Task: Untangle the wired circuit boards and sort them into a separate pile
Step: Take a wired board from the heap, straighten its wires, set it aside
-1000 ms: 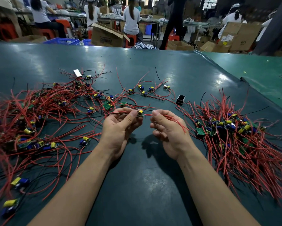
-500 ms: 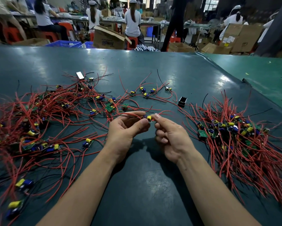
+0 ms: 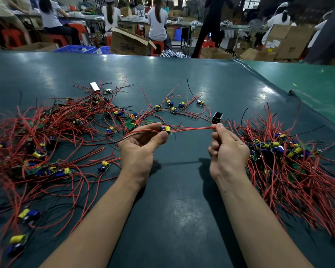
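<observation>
My left hand [image 3: 141,149] pinches a small circuit board [image 3: 167,129] with a yellow capacitor between thumb and fingers, above the table's middle. Its red wires [image 3: 191,129] stretch straight to the right, where my right hand [image 3: 227,151] pinches their ends. A black wire and a red wire trail left from the board across my left palm. A tangled heap of wired boards [image 3: 46,136] sprawls on the left. A denser pile of boards with red wires [image 3: 290,157] lies on the right.
The dark green table [image 3: 172,200] carries a small black block [image 3: 217,116] just beyond my right hand, a few loose boards [image 3: 172,107] and a white strip [image 3: 94,86] farther back. Cardboard boxes and seated people fill the background.
My hands have drawn apart: the right hand slid rightward along the red wires to their ends, pulling them straight, while the left hand kept hold of the board.
</observation>
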Tool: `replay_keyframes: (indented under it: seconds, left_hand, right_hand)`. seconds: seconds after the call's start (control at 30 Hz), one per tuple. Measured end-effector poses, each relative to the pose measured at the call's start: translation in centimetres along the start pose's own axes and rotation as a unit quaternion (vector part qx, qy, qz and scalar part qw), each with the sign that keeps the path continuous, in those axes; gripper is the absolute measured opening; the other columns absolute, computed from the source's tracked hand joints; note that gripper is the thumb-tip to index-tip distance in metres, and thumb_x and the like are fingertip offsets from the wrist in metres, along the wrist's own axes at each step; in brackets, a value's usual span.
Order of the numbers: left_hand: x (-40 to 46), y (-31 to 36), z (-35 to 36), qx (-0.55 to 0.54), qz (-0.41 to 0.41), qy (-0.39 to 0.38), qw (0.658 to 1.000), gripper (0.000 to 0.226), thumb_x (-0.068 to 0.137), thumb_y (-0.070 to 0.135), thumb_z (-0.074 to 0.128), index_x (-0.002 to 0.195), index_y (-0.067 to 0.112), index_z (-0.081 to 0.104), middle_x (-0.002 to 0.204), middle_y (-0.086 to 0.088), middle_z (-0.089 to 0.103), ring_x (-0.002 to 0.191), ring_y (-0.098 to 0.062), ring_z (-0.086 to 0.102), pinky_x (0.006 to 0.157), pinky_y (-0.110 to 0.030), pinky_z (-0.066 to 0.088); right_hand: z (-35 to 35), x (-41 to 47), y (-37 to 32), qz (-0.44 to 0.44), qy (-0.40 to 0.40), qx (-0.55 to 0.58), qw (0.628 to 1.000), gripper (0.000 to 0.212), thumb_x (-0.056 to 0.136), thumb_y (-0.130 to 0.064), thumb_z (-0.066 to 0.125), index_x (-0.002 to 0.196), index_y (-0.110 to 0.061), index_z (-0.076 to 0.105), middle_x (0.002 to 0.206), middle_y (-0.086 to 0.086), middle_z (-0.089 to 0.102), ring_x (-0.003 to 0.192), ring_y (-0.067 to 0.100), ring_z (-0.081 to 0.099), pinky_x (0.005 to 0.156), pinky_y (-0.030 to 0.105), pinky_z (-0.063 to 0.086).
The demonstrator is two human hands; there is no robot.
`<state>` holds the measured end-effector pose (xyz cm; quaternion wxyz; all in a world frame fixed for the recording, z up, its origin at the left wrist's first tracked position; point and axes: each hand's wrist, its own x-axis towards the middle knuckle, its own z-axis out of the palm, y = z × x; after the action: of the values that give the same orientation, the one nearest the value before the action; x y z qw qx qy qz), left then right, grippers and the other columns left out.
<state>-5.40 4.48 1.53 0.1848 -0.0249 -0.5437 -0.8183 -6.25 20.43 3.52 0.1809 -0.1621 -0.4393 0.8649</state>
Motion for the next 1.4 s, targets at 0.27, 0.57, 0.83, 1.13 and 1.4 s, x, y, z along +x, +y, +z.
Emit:
replay_keyframes:
  seconds: [0.27,0.57,0.83,1.13,1.4]
  left_hand:
    - [-0.6,-0.1,0.6,-0.082,-0.053,-0.001,0.995,0.007,0.071,0.016,0.072,0.075,0.013,0.077,0.079,-0.001,0.074,0.06,-0.012,0.064,0.06,-0.022,0.054]
    - [-1.1,1.2,0.9,-0.104,-0.115,-0.021,0.988,0.021,0.081,0.026,0.063,0.083,0.005,0.069,0.063,0.002,0.063,0.05,-0.005,0.047,0.047,-0.015,0.035]
    - [-1.8,1.4,0.5,-0.015,-0.213,-0.201,0.956,0.026,0.077,0.033,0.07,0.076,0.007,0.072,0.051,-0.002,0.037,0.047,-0.012,0.022,0.048,-0.027,0.009]
    - [-2.1,1.4,0.9,0.008,-0.218,-0.236,0.947,0.029,0.081,0.036,0.059,0.068,0.014,0.071,0.075,-0.008,0.068,0.054,-0.015,0.059,0.042,-0.019,0.033]
    - [-2.0,1.5,1.0,0.017,-0.226,-0.194,0.954,0.029,0.078,0.034,0.063,0.075,0.009,0.075,0.059,-0.004,0.062,0.045,-0.009,0.049,0.037,-0.015,0.025]
  right_hand:
    - [-0.3,0.2,-0.4,0.062,0.052,0.082,0.993,0.024,0.094,-0.01,0.061,0.07,-0.007,0.062,0.05,-0.005,0.05,0.036,0.003,0.036,0.033,0.015,0.024]
    - [-0.5,0.1,-0.9,0.139,-0.061,0.011,0.988,0.028,0.099,-0.024,0.051,0.077,-0.011,0.061,0.055,-0.006,0.041,0.034,0.002,0.032,0.03,0.014,0.022]
    - [0.0,-2.3,0.0,0.212,-0.345,-0.155,0.901,0.03,0.082,-0.042,0.064,0.068,-0.018,0.075,0.047,-0.009,0.042,0.032,0.001,0.028,0.032,0.009,0.02]
    - [-0.1,-2.1,-0.2,0.182,-0.34,-0.145,0.911,0.025,0.073,-0.035,0.069,0.087,-0.017,0.08,0.048,-0.006,0.046,0.033,0.002,0.03,0.034,0.011,0.025]
    - [-0.1,-1.8,-0.2,0.153,-0.306,-0.131,0.931,0.019,0.069,-0.028,0.072,0.077,-0.012,0.076,0.047,-0.004,0.052,0.033,0.002,0.03,0.032,0.012,0.022]
